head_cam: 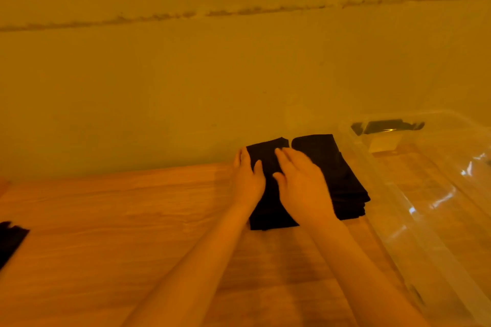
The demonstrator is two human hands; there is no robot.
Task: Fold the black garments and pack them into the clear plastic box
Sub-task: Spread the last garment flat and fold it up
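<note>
Both hands flat, fingers straight, on folded garment at table far edge: left hand, right hand. Long axis near-to-far; box lies right, beyond stack, right hand nearer.

Two folded black garments side by side at the table's far edge: left piece flat and narrow, right piece a thicker folded stack just beside it. Third black garment well apart at the left edge, partly cut off. Clear plastic box open, just right of the stack.
</note>
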